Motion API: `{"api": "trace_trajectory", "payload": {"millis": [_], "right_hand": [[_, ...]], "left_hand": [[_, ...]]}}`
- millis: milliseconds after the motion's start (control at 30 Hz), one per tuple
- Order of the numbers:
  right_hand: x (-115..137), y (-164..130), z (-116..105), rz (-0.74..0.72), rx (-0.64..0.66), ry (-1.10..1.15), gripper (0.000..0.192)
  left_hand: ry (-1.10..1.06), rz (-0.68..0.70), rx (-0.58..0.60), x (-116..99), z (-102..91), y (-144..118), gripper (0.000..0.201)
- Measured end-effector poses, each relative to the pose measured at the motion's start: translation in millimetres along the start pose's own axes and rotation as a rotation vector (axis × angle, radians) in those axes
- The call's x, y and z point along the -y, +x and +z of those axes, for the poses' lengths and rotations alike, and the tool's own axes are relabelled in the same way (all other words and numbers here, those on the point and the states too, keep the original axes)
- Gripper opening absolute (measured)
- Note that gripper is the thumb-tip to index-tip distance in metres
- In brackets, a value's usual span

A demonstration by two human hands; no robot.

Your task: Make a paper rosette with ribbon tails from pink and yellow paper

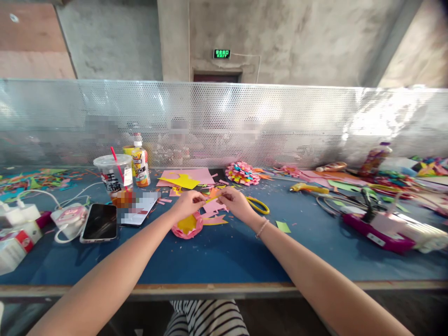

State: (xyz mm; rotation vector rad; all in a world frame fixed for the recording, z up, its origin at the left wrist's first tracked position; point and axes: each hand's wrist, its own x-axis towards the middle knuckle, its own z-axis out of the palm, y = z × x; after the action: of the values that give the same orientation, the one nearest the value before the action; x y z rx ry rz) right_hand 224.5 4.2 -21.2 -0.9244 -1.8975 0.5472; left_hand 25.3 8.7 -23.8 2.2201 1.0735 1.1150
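Observation:
Between my two hands stretches a small yellow paper strip (211,199). My left hand (190,203) pinches its left end, and my right hand (235,200) pinches the other end, thumb against forefinger. Just below my left hand, a round pink paper piece with a yellow middle (187,227) lies on the blue table (224,261). Pink and yellow paper strips (214,220) lie beside it, under the hands. Yellow-handled scissors (258,205) rest right by my right wrist, their blades hidden. Behind the hands are a yellow sheet (182,180) and a pink sheet (205,175).
On the left stand a plastic cup with a red straw (114,179) and a bottle (141,165), near a phone (100,222) and chargers (26,219). A multicoloured paper ball (242,172) sits at the back. Rightward lie a glue gun (308,188) and a purple power strip (378,233).

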Motion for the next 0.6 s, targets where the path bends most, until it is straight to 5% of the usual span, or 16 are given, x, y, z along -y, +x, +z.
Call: {"api": "trace_trajectory", "payload": {"millis": [233, 400, 600], "right_hand": [[13.4, -0.9, -6.1, -0.083, -0.026, 0.041, 0.011], [12.8, -2.0, -5.2, -0.106, 0.02, 0.081, 0.014], [13.7, -2.9, 1.6, -0.159, 0.051, 0.019, 0.014]], "left_hand": [[-0.151, -0.06, -0.024, 0.8, -4.7, 3.0, 0.026], [-0.242, -0.028, 0.177, -0.8, -0.9, 2.5, 0.026], [-0.333, -0.081, 0.269, -8.6, 0.5, -2.6, 0.021]]}}
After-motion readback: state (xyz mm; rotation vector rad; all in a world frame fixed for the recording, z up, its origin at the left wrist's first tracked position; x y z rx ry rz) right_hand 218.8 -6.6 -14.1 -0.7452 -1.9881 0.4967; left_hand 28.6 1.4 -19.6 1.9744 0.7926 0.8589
